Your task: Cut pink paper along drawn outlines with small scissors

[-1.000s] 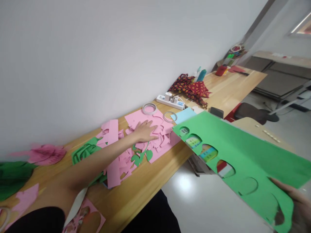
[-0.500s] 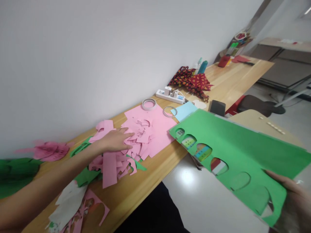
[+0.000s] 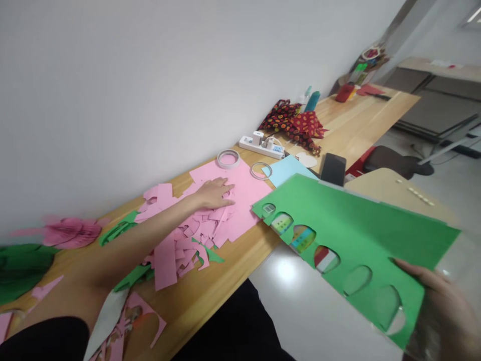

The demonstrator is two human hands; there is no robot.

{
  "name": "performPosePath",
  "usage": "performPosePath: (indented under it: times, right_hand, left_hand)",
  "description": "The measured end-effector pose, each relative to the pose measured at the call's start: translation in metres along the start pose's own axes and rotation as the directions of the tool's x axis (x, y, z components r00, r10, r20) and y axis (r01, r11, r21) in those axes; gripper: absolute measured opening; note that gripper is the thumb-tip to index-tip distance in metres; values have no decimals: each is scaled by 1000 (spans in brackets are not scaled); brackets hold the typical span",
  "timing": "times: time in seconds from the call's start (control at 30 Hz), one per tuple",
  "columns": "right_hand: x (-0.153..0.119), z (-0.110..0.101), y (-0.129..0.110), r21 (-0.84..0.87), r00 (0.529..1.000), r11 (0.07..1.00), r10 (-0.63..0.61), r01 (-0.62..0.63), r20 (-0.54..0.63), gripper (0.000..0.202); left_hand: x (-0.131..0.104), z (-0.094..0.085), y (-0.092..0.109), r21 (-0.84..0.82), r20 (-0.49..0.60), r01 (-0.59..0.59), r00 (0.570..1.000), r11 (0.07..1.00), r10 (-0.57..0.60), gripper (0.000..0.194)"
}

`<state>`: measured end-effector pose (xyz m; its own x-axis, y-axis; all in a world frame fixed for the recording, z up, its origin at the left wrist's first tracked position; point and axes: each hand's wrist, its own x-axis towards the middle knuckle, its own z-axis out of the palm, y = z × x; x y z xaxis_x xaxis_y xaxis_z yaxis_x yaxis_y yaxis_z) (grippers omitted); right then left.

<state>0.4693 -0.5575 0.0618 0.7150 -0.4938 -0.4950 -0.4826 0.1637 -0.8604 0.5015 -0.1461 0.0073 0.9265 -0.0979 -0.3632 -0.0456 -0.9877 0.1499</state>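
Left hand (image 3: 215,193): flat, fingers spread, pressing on the pink paper scraps (image 3: 195,230) on the wooden table (image 3: 233,265).
Right hand (image 3: 443,311): grips the green cut-out sheet (image 3: 361,235) at its near end, off the table edge.
Tape rolls (image 3: 228,159): just beyond the pink sheet.

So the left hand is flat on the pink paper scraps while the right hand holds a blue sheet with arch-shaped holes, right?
Not quite: the head view shows the sheet in the right hand is green, not blue. The left hand does rest on the pink paper scraps.
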Motion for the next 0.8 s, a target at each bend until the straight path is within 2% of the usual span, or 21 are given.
performPosePath:
  times: [0.1, 0.3, 0.57, 0.7, 0.8]
  right_hand:
    - [6, -4, 3, -16, 998, 998, -53, 53, 29, 29]
    - [10, -7, 4, -6, 998, 999, -49, 49, 46, 27]
    - [6, -7, 8, 31, 996, 999, -46, 44, 75, 32]
    - [7, -5, 11, 19, 996, 999, -49, 48, 70, 35]
    - [9, -5, 13, 18, 999, 999, -32, 32, 31, 36]
  left_hand:
    - [-20, 6, -13, 12, 8, 21, 1000, 1000, -22, 72]
    - [-64, 14, -41, 29, 11, 72, 997, 997, -72, 65]
    - [-100, 13, -54, 63, 77, 43, 996, 997, -48, 49]
    - [-107, 6, -60, 53, 99, 39, 994, 998, -44, 46]
    - [-91, -4, -57, 18, 14, 47, 999, 999, -47, 47]
